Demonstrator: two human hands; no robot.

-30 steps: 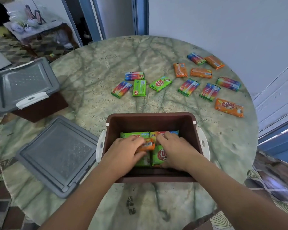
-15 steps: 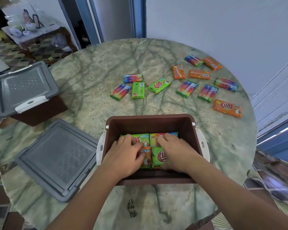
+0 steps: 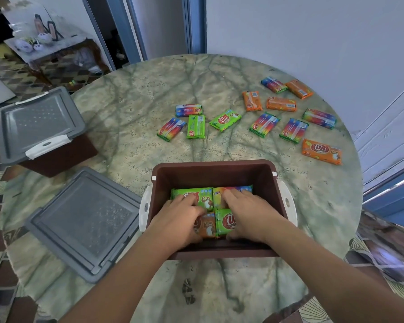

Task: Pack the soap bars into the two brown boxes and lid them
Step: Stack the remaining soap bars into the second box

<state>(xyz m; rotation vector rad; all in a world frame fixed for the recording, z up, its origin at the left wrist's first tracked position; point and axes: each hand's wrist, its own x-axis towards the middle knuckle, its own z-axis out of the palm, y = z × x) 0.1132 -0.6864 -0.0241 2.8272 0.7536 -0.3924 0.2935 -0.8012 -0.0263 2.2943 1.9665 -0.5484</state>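
An open brown box with white side handles stands near the table's front edge. Several soap bars lie flat in it: a green one, a rainbow one, an orange one and a green KUAT one. My left hand rests on the orange bar and the green bar behind it. My right hand presses on the rainbow bar, thumb beside the KUAT bar. The box's grey lid lies loose to its left. A second brown box at far left wears its grey lid.
Several loose soap bars lie on the round marble table: a group behind the box and a wider spread at right, with one orange bar nearest the right edge. The second box overhangs the table's left edge.
The orange bar my left hand held has been laid flat at the near left of the box. Both hands have settled lower onto the bars.
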